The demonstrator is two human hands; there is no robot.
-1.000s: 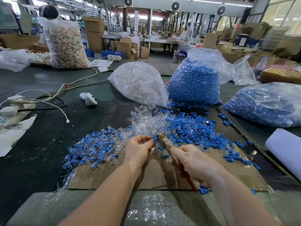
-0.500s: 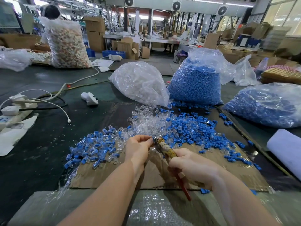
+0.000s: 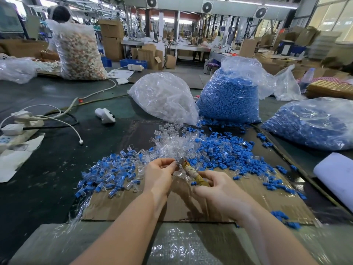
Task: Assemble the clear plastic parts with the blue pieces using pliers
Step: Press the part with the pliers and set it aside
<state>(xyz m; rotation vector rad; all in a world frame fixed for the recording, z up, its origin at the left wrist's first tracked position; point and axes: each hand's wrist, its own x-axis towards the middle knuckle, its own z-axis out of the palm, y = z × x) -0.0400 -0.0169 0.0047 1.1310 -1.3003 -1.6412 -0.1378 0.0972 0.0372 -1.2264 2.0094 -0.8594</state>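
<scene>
My right hand [image 3: 215, 190] grips the pliers [image 3: 193, 172] by their tape-wrapped handles, with the jaws pointing up-left. My left hand [image 3: 159, 174] pinches a small clear plastic part at the jaws' tip; the part itself is mostly hidden by my fingers. Both hands hover over a cardboard sheet [image 3: 191, 209]. A heap of loose clear parts [image 3: 172, 144] lies just beyond my hands. Loose blue pieces [image 3: 225, 152] spread to the right of it. A pile of joined clear-and-blue parts [image 3: 112, 173] lies to the left.
Behind the heaps stand a bag of clear parts [image 3: 164, 96] and a bag of blue pieces [image 3: 229, 96]; another blue bag [image 3: 313, 123] lies at right. A power strip with cables [image 3: 17, 129] and a white handheld device [image 3: 105, 115] sit left. A white roll [image 3: 336, 178] lies right.
My right hand has drawn the pliers back toward me and regripped higher on the handles, hiding the red end. My left hand has stayed at the jaws.
</scene>
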